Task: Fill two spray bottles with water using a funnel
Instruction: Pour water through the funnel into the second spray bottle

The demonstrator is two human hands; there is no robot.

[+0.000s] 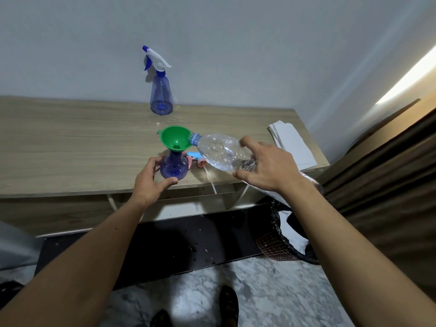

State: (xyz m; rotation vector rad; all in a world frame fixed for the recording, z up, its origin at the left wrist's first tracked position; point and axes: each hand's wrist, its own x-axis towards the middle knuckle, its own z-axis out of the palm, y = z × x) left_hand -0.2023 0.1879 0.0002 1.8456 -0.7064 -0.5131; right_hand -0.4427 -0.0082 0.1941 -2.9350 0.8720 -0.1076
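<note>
the left hand (151, 182) curled round the base of an open blue bottle (174, 166) near the middle of the frame, thumb in front and fingers (157, 161) behind. a green funnel (175, 142) sat upright in its neck. the right hand (266, 167) held a clear water bottle (221, 153) tipped on its side, fingers spread over its far end, its blue-ringed mouth touching the funnel's right rim. behind the blue bottle lay a pink and blue sprayer head (197, 159), partly hidden. a second spray bottle (161, 90), capped with a white and blue trigger, stood upright by the wall at upper middle. folded white papers (291, 143) lay at the right end of the tabletop (70, 147). a lined bin (283, 241) stood on the floor at lower right.
</note>
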